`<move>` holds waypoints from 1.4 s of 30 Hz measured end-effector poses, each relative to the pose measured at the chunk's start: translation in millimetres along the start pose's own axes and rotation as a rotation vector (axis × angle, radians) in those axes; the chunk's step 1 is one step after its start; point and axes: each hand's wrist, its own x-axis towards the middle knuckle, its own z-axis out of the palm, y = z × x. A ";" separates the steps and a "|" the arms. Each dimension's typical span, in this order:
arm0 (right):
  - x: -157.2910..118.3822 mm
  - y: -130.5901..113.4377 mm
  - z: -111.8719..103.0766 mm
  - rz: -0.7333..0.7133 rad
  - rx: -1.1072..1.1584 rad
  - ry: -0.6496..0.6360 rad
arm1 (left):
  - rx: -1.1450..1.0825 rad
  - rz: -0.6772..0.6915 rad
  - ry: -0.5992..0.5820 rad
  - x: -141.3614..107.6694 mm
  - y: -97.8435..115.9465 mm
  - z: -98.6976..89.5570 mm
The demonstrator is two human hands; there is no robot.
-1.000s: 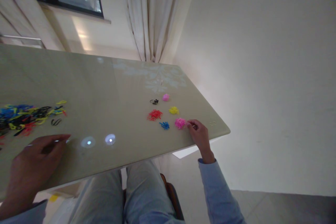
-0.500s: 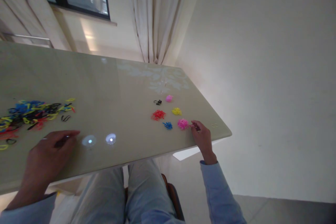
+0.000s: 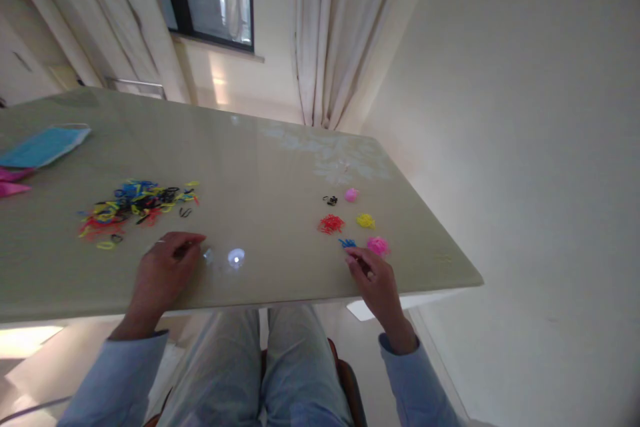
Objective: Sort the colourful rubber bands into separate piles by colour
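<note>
My left hand (image 3: 167, 271) rests on the table beside a mixed pile of small rubber bands (image 3: 137, 203) in blue, yellow, black and red. Its thumb and index finger are pinched together; whatever may be between them is hidden. At the front right, my right hand (image 3: 374, 278) has its fingertips close together at the near edge of the blue rubber bands (image 3: 348, 243), covering part of them. I cannot make out anything in that pinch. Just beyond it lie pink rubber bands (image 3: 378, 245), red rubber bands (image 3: 331, 224) and yellow rubber bands (image 3: 366, 221).
Farther back sit a few black rubber bands (image 3: 331, 200) and a small pink clump (image 3: 351, 195). A blue face mask (image 3: 47, 147) and a bright pink item (image 3: 13, 181) lie at the table's left. The table's right edge slants toward the wall (image 3: 525, 147).
My right hand has moved left from the pink rubber bands to the blue ones. The view has swung left, bringing the mask into sight. My left hand stays pinched near the mixed pile.
</note>
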 end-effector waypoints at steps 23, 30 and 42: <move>16.0 13.0 57.4 -0.202 -0.007 -0.249 | 0.403 -0.074 0.140 87.6 -64.8 -84.3; 18.0 13.8 56.7 -0.279 -0.044 -0.225 | 0.548 0.102 -0.044 136.9 -61.8 -81.0; 17.8 12.1 56.4 -0.322 -0.037 -0.212 | 0.631 0.206 -0.288 191.9 -71.6 -64.0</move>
